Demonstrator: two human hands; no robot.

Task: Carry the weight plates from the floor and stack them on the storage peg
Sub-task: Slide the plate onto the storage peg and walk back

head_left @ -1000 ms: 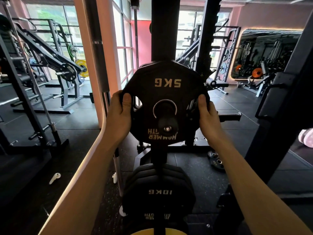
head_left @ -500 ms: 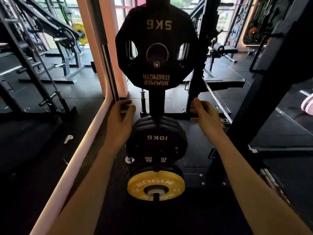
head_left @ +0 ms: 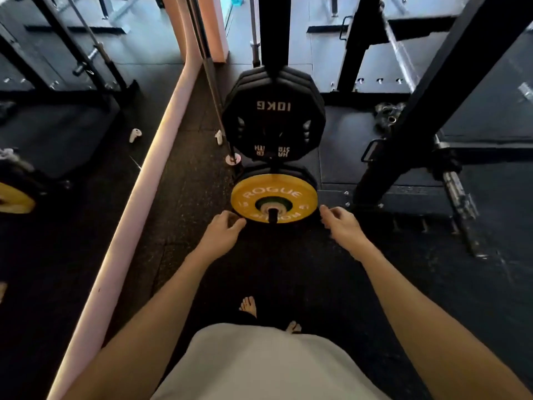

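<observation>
The black steel storage rack upright (head_left: 274,30) carries a stack of black twelve-sided 10 kg plates (head_left: 274,116) on an upper peg. Below them a yellow round Rogue plate (head_left: 274,194) sits on the lower storage peg (head_left: 272,215), face and peg axis pointing toward the person. More small plates (head_left: 388,115) lie on the floor behind the rack, apparently still to be carried. The left hand (head_left: 223,230) and right hand (head_left: 339,223) hover just beside the yellow plate, loosely curled, holding nothing.
</observation>
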